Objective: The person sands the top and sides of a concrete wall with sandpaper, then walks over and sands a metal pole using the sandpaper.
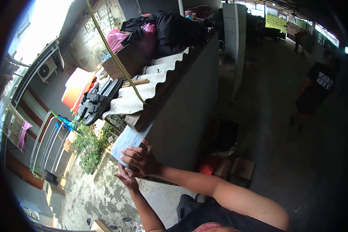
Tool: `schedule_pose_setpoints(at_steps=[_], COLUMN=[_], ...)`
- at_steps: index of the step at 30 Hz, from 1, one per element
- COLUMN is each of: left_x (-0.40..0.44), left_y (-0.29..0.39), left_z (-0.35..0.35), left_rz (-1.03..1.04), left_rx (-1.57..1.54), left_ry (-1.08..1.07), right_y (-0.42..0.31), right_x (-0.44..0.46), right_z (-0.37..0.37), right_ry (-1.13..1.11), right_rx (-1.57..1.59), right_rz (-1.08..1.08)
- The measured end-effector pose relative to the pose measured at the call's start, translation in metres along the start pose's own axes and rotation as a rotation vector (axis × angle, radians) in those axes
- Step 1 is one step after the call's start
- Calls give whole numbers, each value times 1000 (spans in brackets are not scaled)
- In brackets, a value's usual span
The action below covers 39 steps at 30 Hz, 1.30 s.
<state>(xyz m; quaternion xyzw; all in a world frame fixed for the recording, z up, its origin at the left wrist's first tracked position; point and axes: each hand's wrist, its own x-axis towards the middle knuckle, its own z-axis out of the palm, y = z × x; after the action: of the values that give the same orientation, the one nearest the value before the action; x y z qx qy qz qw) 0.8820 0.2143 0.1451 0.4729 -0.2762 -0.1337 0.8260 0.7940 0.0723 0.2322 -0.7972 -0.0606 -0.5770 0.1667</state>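
My right hand (141,160) lies on the pale end of a grey wall (129,140), with its fingers spread and its thumb raised. Just below it, my left hand (128,180) is held up at the lower corner of that wall end, fingers apart. The two hands overlap in the view, and I cannot tell whether they touch each other. Neither hand shows anything in its grasp. A wooden block (134,121) sits above the pale surface, under a corrugated roof sheet (137,101).
Black sandals (94,102), an orange tub (76,88), a cardboard box (121,66) and dark bags (178,33) rest on the roofing. A thin pole (116,58) slants across. Left are plants (88,147) and a green metal rack (46,143). A person (317,87) stands right.
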Motion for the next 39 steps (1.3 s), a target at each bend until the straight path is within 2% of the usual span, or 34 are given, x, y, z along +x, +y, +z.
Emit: schedule_pose_setpoints(at_steps=[5,9,13,14,18,21,23,26,28,29,31,35,37,39], left_x=[3,-10,-28,-32,-34,-29,-24,-3,8,10,6,3,-7,-9], left_y=[15,2,6,4,2,-3,-5,-5,-2,16,22,26,28,16], left_z=[25,34,68,70,78,66,59,46,42,61,72,82,85,78], left_rz=[84,91,74,99,142,142,129,193,229,230,308,321,252,271], left_rx=[132,182,396,421,291,326,173,217,72,59,248,176,182,230], left_ry=[22,12,167,148,172,134,59,41,-27,-38,55,13,-1,13], right_y=[-2,-5,-8,-10,-14,-12,-12,-14,-15,-17,-19,-22,-22,-23], right_x=[-1,0,1,2,5,4,3,6,8,7,9,10,10,11], right_z=[0,-2,-4,-6,-8,-3,0,2,2,1,-1,-1,-1,-3], right_ry=[5,13,8,9,8,13,34,72,85,58,60,45,34,28], right_rx=[45,69,90,96,102,93,79,69,48,82,80,85,99,69], right_rz=[13,36,61,76,114,102,104,114,117,111,145,157,146,152])
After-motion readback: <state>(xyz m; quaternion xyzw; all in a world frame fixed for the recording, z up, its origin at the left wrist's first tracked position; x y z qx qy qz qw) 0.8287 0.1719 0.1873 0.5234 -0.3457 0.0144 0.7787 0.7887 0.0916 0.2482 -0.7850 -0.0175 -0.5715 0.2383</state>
